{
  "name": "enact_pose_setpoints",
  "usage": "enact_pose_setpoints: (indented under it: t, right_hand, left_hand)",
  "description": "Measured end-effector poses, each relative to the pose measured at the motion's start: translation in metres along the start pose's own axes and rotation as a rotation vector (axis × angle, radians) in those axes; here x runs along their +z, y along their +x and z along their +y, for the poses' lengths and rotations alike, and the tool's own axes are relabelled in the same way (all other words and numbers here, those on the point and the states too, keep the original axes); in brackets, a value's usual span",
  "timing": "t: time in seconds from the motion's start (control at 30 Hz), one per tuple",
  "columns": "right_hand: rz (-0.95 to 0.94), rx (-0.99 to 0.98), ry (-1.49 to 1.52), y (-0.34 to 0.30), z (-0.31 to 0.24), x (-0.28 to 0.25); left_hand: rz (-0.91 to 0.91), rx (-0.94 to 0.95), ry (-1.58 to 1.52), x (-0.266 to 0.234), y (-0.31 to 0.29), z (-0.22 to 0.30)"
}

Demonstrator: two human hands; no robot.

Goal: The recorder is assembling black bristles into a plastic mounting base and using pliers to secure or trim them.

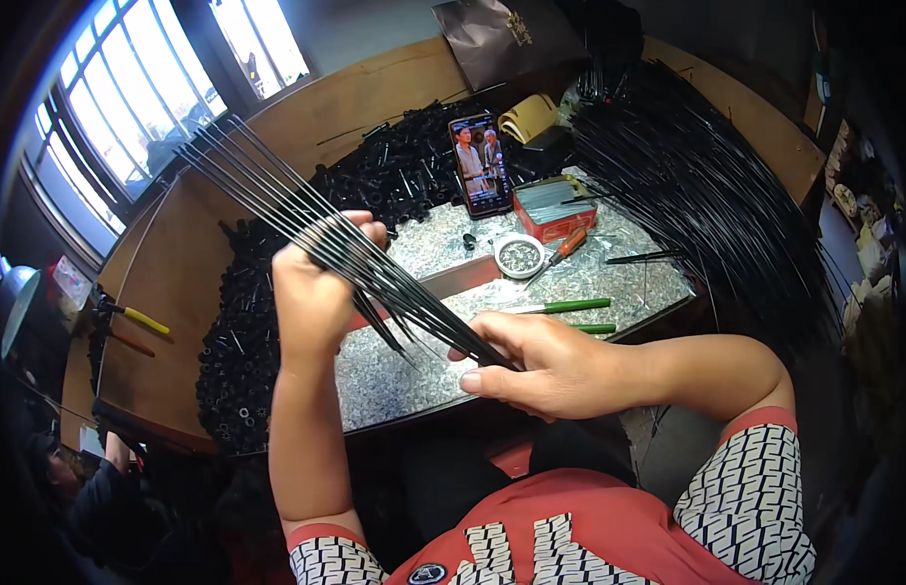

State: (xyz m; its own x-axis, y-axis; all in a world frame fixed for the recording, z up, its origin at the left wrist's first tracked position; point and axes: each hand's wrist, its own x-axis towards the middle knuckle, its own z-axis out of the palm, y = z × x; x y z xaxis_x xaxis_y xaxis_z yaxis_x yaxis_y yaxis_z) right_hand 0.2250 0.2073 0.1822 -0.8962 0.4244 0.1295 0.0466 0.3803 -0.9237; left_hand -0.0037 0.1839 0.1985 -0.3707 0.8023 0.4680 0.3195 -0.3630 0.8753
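Note:
A bundle of long, thin black rods (429, 310) slants across the middle, from the upper left down toward my right hand. My left hand (315, 292) is closed around it about midway, and the far ends fan out slightly toward the window. Around the lower end of the same bundle, my right hand (536, 363) is closed, its thumb on the near side. A few shorter black rod ends (385, 327) hang below my left hand. Beneath both hands lies the speckled grey worktop (385, 395).
Small black tubular parts (243, 336) heap along the left and back. Many black rods (707, 185) pile at right. A phone (480, 166), red box (555, 222), white bowl (519, 256), orange-handled screwdriver (570, 242) and green-handled tools (575, 305) stand or lie behind my hands. Another person (92, 497) is at lower left.

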Motion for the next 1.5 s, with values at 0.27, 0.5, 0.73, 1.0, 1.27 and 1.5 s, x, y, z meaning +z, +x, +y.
enact_pose_setpoints:
  t: [0.27, 0.5, 0.73, 1.0, 1.27, 1.5]
  right_hand:
    - [0.093, 0.307, 0.312, -0.007, 0.035, 0.017]
    - [0.073, 0.186, 0.085, -0.032, 0.154, 0.080]
    - [0.029, 0.113, -0.145, -0.038, 0.246, 0.113]
    - [-0.145, 0.256, -0.526, -0.032, 0.346, 0.125]
    - [-0.068, 0.140, -0.273, -0.040, 0.185, 0.063]
    - [0.412, -0.167, -0.726, -0.030, 0.118, 0.011]
  left_hand:
    - [-0.089, 0.276, -0.096, -0.017, 0.068, -0.038]
    - [-0.445, 0.114, 0.105, -0.011, -0.011, -0.075]
    - [-0.903, 0.174, 0.673, -0.035, -0.075, -0.069]
    - [-0.764, 0.275, 0.852, 0.013, -0.130, -0.114]
    - [-0.638, 0.524, 0.872, 0.016, -0.142, -0.130]
    - [-0.645, 0.249, 1.033, 0.015, -0.130, -0.114]
